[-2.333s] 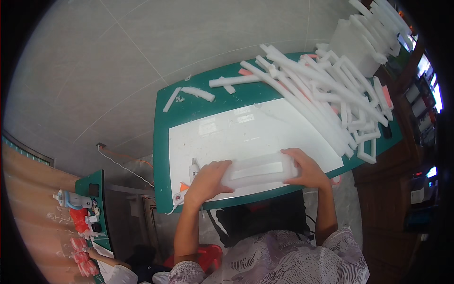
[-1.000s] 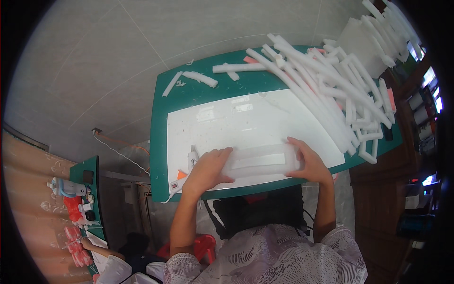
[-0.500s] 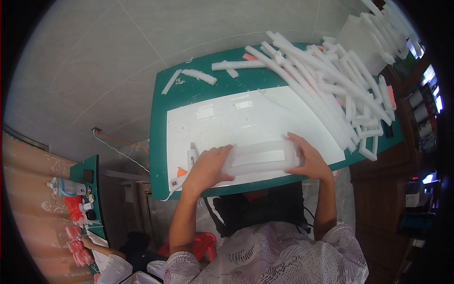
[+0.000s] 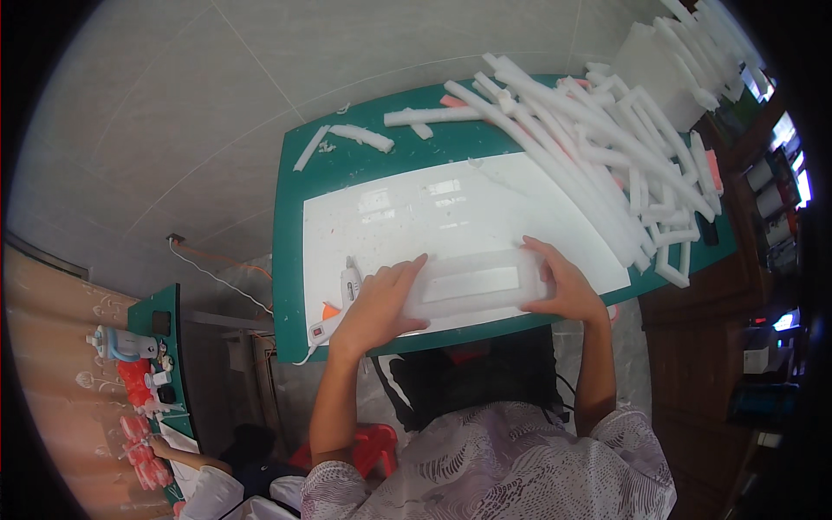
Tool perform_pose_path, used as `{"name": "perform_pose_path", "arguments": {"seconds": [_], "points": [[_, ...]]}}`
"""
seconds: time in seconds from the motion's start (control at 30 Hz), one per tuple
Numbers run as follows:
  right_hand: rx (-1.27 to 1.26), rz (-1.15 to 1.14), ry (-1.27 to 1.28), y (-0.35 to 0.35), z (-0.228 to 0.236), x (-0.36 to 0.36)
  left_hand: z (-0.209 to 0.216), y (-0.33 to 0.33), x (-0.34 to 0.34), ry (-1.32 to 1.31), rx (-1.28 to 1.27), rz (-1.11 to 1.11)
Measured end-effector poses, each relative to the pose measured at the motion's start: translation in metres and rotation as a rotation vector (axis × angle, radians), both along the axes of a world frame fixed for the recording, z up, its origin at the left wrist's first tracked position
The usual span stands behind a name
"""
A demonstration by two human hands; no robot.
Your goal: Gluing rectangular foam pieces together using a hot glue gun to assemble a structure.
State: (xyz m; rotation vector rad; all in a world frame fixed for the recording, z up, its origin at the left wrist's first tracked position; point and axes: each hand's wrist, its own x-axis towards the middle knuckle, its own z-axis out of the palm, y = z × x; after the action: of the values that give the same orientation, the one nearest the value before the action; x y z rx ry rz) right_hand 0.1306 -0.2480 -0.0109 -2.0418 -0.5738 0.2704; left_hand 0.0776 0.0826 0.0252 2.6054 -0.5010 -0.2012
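Between my hands is a rectangular frame of white foam (image 4: 468,303), just above or on the white board (image 4: 381,230); I cannot tell whether it touches. My left hand (image 4: 379,303) grips its left end, thumb near the front edge and fingers toward the back. At the opposite end, my right hand (image 4: 565,284) holds it the same way. Through the middle opening a brighter strip shows. Beside my left hand lies what looks like a white glue gun (image 4: 350,282) with an orange part and a red switch, partly hidden by that hand.
White foam strips and bent foam frames (image 4: 607,156) pile up at the right of the green table (image 4: 347,169). Short foam scraps (image 4: 362,137) lie at its far left. A red stool (image 4: 374,444) stands below. Another person's arm (image 4: 186,452) reaches over a second table at left.
Both hands keep their hold on the foam frame. It has tilted slightly, its right end shifting a little away from me. The whole view has moved a touch.
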Motion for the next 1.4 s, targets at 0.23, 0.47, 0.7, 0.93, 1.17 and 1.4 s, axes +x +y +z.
{"name": "perform_pose_path", "arguments": {"seconds": [0.23,0.47,0.7,0.93,1.17,1.4], "points": [[-0.010,-0.001,-0.005,-0.001,-0.002,0.000,0.002,-0.001,-0.003,-0.021,-0.048,0.012],[-0.001,0.009,-0.040,-0.001,-0.003,0.001,0.004,0.007,-0.007,-0.093,-0.313,0.153],[-0.012,0.001,0.004,0.000,-0.001,0.000,-0.009,0.001,-0.023,0.012,-0.403,0.423],[-0.021,-0.013,-0.013,0.000,0.001,-0.002,-0.014,-0.017,-0.025,0.062,-0.356,0.560],[0.045,-0.093,0.024,0.002,0.000,-0.007,-0.019,-0.020,-0.026,0.012,-0.419,0.587],[0.260,-0.168,-0.038,-0.003,-0.012,-0.014,-0.034,-0.016,-0.027,0.017,-0.883,0.621]]}}
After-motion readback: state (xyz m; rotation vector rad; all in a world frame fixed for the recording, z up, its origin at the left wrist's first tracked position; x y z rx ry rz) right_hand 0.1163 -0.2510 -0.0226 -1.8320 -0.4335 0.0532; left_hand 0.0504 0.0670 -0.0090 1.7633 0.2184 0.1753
